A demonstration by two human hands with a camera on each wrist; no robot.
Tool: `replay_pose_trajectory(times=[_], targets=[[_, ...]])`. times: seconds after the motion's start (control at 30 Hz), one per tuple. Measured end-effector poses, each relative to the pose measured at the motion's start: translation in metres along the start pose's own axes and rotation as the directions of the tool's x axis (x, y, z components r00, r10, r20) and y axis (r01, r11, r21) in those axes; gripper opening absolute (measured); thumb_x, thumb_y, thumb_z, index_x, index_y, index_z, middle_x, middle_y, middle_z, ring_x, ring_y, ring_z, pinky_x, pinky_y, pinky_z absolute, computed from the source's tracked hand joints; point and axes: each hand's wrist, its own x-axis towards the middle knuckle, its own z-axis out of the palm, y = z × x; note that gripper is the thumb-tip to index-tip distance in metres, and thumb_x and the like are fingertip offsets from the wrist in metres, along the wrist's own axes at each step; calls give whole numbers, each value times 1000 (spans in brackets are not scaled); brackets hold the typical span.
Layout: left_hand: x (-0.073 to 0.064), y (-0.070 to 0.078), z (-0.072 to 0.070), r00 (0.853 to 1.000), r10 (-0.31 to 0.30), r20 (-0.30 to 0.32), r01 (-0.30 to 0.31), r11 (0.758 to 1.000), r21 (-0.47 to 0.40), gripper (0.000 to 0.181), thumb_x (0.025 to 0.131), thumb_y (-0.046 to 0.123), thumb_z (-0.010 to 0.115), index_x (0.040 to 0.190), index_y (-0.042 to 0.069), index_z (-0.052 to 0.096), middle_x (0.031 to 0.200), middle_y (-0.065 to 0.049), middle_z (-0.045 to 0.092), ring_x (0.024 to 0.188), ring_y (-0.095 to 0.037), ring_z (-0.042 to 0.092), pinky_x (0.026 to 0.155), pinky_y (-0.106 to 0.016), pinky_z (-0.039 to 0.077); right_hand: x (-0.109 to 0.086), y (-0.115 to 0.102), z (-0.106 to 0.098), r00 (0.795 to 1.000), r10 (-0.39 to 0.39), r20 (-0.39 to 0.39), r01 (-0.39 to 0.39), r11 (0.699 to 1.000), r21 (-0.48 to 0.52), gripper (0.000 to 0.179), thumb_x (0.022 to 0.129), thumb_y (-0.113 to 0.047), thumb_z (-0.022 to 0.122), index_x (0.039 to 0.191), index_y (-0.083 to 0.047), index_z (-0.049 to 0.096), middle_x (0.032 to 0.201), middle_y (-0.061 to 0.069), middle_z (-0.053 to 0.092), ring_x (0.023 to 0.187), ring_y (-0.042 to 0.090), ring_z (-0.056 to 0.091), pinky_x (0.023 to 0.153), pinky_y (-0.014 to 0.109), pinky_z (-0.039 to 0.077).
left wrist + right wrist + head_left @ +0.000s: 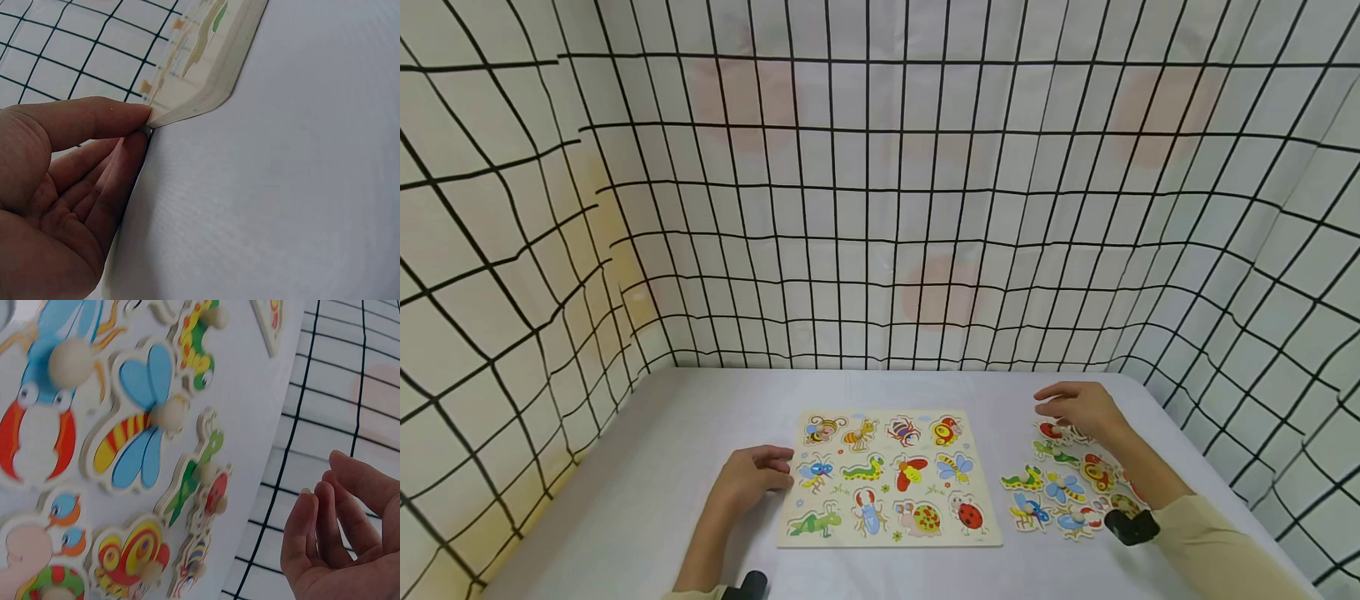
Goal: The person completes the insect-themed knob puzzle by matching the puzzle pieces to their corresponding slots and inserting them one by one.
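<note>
My left hand [747, 479] is at the left edge of a pale wooden puzzle board [883, 540] printed with colourful insects. In the left wrist view, its thumb and fingertips [134, 119] pinch the board's edge near a corner. Held over the far end of a cluster of loose knobbed puzzle pieces, my right hand [1081, 407] has loosely bent fingers and nothing between them. Among these pieces are a striped bee with blue wings [128, 459], a yellow and red butterfly [128, 550], a green grasshopper [181, 487] and a caterpillar [197, 353].
A white cloth covers the table [647, 467]. Black-gridded white curtain walls [880, 217] rise at the back and both sides. The loose pieces lie close together to the right of the board, with a blue stag beetle piece [47, 387] nearest the right wrist camera.
</note>
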Motion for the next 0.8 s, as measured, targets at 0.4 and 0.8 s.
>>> replay_pose_trajectory(times=[0.4,0.8], targets=[[0,0,1,1000,-16,-8,16,1000,-10,39,79,4,81,116,7,74,88,-4,69,79,-18,59,70,-30,48,5,43,-20,993,87,-83,-90,996,-30,48,95,-31,68,133,-2,64,128,23,67,108,35,66,91,51,51],[1,-1,1,1000,-27,-14,27,1000,-14,39,78,3,81,116,8,75,88,-3,70,79,-19,60,70,-30,48,13,71,-28,982,168,-82,-164,985,48,46,94,-21,65,133,2,62,128,24,66,108,34,65,95,57,46]])
